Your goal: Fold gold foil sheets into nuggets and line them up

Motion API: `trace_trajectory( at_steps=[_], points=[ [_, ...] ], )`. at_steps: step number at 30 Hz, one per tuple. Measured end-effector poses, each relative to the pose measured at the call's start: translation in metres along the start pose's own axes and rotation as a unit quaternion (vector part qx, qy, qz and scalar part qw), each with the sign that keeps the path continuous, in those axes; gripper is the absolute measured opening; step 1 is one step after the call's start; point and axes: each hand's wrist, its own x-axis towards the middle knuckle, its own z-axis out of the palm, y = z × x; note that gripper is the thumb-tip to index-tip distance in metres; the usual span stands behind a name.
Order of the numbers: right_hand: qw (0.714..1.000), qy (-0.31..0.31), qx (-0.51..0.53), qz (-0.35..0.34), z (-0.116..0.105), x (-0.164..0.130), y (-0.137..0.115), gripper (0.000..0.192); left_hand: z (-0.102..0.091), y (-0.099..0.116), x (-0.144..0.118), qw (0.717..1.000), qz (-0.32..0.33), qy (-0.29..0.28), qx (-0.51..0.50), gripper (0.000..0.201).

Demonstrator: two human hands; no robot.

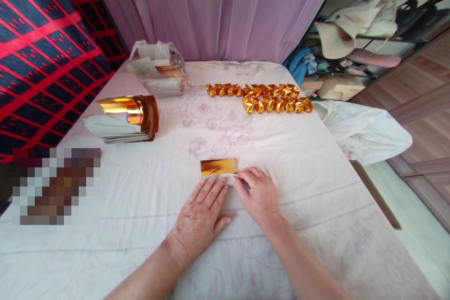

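Observation:
A gold foil paper sheet [218, 167] lies on the white floral tablecloth [147, 197], partly folded so a gold strip shows at its far edge. My left hand [200, 218] lies flat, fingers spread, pressing the near white part of the sheet. My right hand [260, 197] pinches the sheet's right edge between thumb and forefinger.
A stack of gold foil sheets [123, 119] with curled tops sits at left. A plastic bag of more paper [158, 68] stands at the back. Several folded gold pieces [262, 96] lie in two rows at back right. A white bag [362, 129] hangs off the right edge.

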Motion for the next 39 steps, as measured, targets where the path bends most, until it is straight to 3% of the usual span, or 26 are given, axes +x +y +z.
trace_trajectory(
  at_steps=[19,39],
  points=[
    [0.999,0.020,-0.028,-0.008,0.0014,0.0008,-0.0007,0.024,0.0038,0.0009,-0.0016,0.999,-0.021,-0.006,-0.036,0.062],
    [0.998,0.034,-0.044,-0.003,0.0054,0.0007,0.0003,0.015,0.0047,0.0013,-0.0011,0.999,-0.027,-0.017,-0.033,0.062]
  ],
)
